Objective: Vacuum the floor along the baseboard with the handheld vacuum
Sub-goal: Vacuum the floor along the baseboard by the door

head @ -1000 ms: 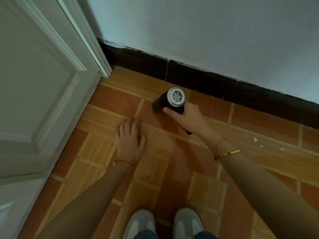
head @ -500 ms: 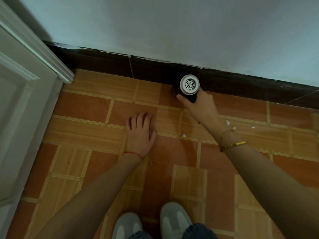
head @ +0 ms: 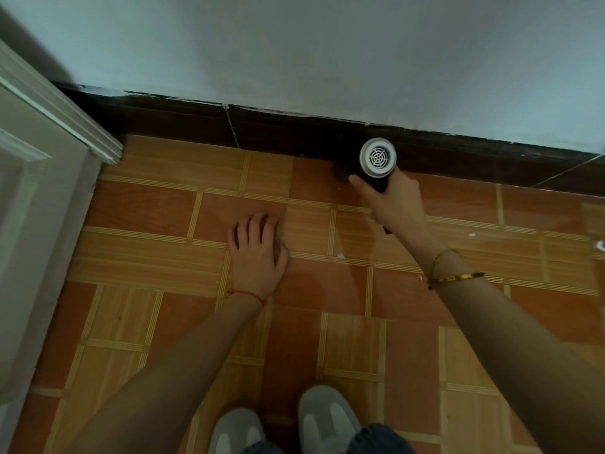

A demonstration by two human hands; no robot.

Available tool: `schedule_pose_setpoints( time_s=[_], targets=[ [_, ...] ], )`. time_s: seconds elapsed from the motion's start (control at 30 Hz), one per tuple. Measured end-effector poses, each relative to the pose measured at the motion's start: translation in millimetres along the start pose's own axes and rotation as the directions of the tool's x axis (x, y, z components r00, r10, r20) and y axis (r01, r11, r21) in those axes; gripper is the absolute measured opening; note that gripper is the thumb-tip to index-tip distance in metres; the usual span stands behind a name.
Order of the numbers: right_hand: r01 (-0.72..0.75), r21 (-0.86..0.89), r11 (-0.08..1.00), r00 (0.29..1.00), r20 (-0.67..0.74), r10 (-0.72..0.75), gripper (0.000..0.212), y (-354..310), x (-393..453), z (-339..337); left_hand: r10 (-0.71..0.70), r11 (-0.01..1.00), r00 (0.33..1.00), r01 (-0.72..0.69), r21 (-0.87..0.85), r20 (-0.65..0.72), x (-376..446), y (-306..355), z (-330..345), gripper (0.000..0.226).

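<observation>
Two shoes (head: 281, 424): at 6 o'clock, nearest.
Left hand (head: 257, 253): flat, open on the floor (head: 147, 250), empty.
Right hand (head: 394, 201): closed round the vacuum (head: 378, 163) at 1 o'clock, nose against the baseboard (head: 278, 132).
Progress: stretch by the door (head: 39, 198) looks clean; white scraps (head: 340, 256) remain at 3 o'clock.
Change: vacuum has moved right along the baseboard.

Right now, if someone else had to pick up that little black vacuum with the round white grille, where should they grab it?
Probably by the slim black handle of the small black handheld vacuum, where the right hand already wraps it. The handle slopes back from the dark baseboard toward the person, so come from that near side, above the tiled floor. The white grille end is wider and vented, a poorer hold.
</observation>
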State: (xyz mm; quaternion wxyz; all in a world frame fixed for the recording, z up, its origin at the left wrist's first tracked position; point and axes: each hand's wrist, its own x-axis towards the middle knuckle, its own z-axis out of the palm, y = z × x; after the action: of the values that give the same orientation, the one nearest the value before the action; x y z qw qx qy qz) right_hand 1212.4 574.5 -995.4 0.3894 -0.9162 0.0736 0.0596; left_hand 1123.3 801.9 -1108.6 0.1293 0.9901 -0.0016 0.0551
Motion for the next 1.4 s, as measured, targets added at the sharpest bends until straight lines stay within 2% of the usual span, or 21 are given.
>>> schedule_pose_setpoints(
  time_s=[0.17, 0.3, 0.37, 0.43, 0.53, 0.6, 0.67, 0.73, 0.8, 0.87, 1.07, 1.23, 1.4],
  targets=[
    [0.017, 0.009, 1.0, 0.992, 0.123, -0.018, 0.05, 1.8, -17.9, -2.1, 0.0, 0.997, 1.0, 0.0, 0.079, -0.003, -0.1, 3.8, -0.9, 0.048],
    [0.055, -0.006, 0.998, 0.964, 0.262, -0.051, 0.023, 2.5, -41.0, -1.6, 0.007, 0.99, 1.0, -0.006, 0.139, -0.01, -0.6, 7.2, -1.2, 0.046],
    [0.067, -0.012, 0.998, 0.959, 0.277, -0.061, 0.023, 4.8, -47.7, -3.8, 0.003, 0.988, 1.0, -0.004, 0.153, 0.006, -0.6, 8.9, -2.5, 0.046],
    [0.068, 0.003, 0.998, 0.973, 0.223, -0.067, 0.027, 7.9, -51.1, -8.4, -0.001, 0.988, 1.0, -0.004, 0.155, 0.031, -0.3, 10.6, -4.7, 0.046],
    [0.054, 0.018, 0.998, 0.992, 0.112, -0.056, 0.045, 13.1, -53.5, -17.2, -0.007, 0.988, 0.998, -0.004, 0.157, 0.066, 0.1, 12.7, -9.0, 0.045],
    [0.028, 0.031, 0.999, 0.996, 0.087, -0.03, 0.047, 16.7, -54.6, -22.3, -0.008, 0.989, 0.995, -0.006, 0.149, 0.096, -0.5, 13.0, -11.7, 0.046],
    [0.021, 0.034, 0.999, 0.993, 0.116, -0.025, 0.041, 18.4, -57.5, -25.1, -0.004, 0.99, 0.994, -0.012, 0.142, 0.113, -2.5, 13.3, -13.9, 0.046],
    [0.026, 0.018, 0.999, 0.981, 0.192, -0.029, 0.026, 17.7, -63.5, -26.2, 0.001, 0.991, 0.993, -0.016, 0.136, 0.114, -5.6, 13.6, -15.3, 0.046],
    [0.014, 0.023, 1.0, 0.961, 0.275, -0.02, 0.021, 18.4, -72.6, -25.0, 0.014, 0.992, 0.992, -0.03, 0.126, 0.122, -10.3, 13.8, -15.3, 0.046],
    [0.011, 0.042, 0.999, 0.951, 0.307, -0.023, 0.023, 21.4, -80.9, -24.4, 0.035, 0.991, 0.989, -0.052, 0.125, 0.141, -15.8, 13.2, -14.3, 0.047],
    [-0.03, 0.084, 0.996, 0.977, 0.211, 0.011, 0.018, 35.7, -94.0, -39.3, 0.055, 0.991, 0.986, -0.073, 0.11, 0.156, -24.4, 14.5, -12.4, 0.05],
    [-0.177, 0.171, 0.969, 0.922, 0.375, 0.102, 0.023, 41.9, -106.8, -39.3, 0.094, 0.993, 0.982, -0.105, 0.06, 0.161, -23.7, 25.0, -9.4, 0.051],
    [-0.221, 0.18, 0.958, 0.906, 0.403, 0.133, 0.03, 41.4, -110.2, -31.3, 0.119, 0.992, 0.981, -0.122, 0.013, 0.151, -21.4, 32.3, -5.8, 0.051]
  ],
)
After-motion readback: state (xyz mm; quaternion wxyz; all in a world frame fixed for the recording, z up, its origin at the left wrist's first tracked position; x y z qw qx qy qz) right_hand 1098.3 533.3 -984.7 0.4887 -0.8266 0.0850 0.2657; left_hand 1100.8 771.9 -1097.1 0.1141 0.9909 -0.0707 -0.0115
